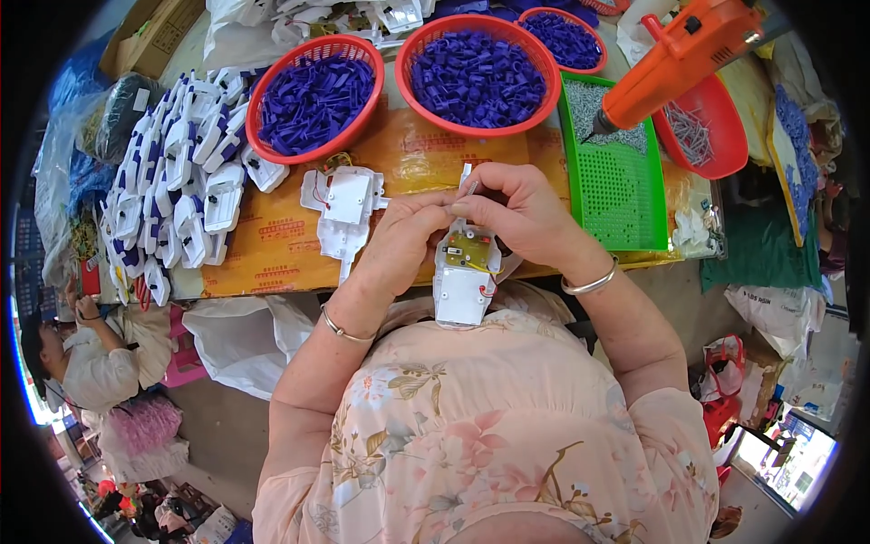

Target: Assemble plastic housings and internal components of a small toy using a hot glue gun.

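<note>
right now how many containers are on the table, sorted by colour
red round baskets of blue parts: 3
red round basket of screws: 1
green rectangular tray: 1
total: 5

A strip of bare yellow tabletop (272, 245) lies open between the loose white plastic housing (344, 213) and the stacked white housings (181, 172) at the left. Ahead, red round baskets of blue plastic clips (313, 100) block the way. To the right, the green perforated tray (612, 181) and the hanging orange power screwdriver (680, 59) crowd the space.
</note>
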